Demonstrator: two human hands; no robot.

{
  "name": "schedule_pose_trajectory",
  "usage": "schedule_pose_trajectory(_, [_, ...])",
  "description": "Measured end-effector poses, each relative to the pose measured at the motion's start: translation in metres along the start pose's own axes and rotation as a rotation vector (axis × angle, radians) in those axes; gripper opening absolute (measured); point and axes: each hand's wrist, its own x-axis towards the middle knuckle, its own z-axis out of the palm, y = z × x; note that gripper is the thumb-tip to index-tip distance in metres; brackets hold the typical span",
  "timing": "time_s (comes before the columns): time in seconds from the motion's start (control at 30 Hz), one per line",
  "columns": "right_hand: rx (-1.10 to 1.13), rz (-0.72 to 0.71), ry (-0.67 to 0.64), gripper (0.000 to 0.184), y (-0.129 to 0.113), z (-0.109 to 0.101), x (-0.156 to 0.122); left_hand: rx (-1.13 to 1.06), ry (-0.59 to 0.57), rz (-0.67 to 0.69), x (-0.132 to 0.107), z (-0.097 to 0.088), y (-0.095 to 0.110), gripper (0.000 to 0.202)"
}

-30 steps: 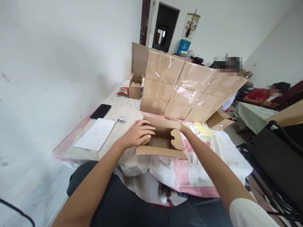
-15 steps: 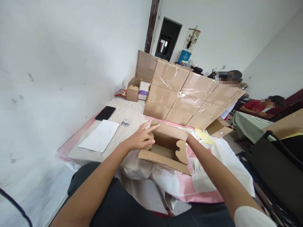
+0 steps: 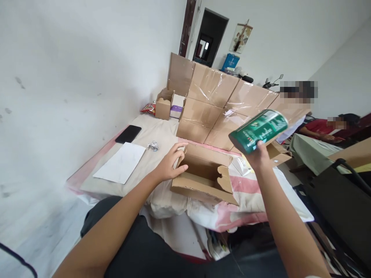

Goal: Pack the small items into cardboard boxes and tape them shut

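An open cardboard box (image 3: 203, 196) sits on the cloth-covered table before me, its end flaps standing up. At its left end, my left hand (image 3: 171, 162) grips the side, thumb and fingers curved around the edge. My right hand (image 3: 259, 157) holds a green cylindrical canister (image 3: 257, 130) with white lettering. The canister is tilted and raised to the right of the box, in front of a taped cardboard wall. Most of the right hand's fingers are hidden behind it.
A white sheet of paper (image 3: 120, 163), a black phone (image 3: 129, 134) and a crumpled clear wrapper (image 3: 153, 145) lie to the left. Behind stands the tall cardboard partition (image 3: 214, 85); small boxes (image 3: 163, 108) rest at its left end. Two people are on the far right.
My right hand has left the box's far right side and now holds the green canister up. My left hand has shifted from spread fingers over the left flap to gripping the box's end.
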Motion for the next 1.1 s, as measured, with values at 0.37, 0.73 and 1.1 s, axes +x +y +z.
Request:
schedule_pose_trajectory(0.37, [-0.186,0.104,-0.390,0.096,-0.049,0.060,-0.066,-0.091,0.304,0.007,-0.004,0.030,-0.014,0.022])
schedule_pose_trajectory(0.73, [-0.900,-0.119,-0.877,0.113,-0.071,0.089,-0.063,-0.149,0.418,0.016,-0.004,0.035,-0.024,0.007])
schedule_pose_trajectory(1.1, [-0.970,-0.143,-1.031,0.115,-0.068,0.071,-0.067,-0.086,0.516,-0.032,-0.009,0.050,-0.021,0.008])
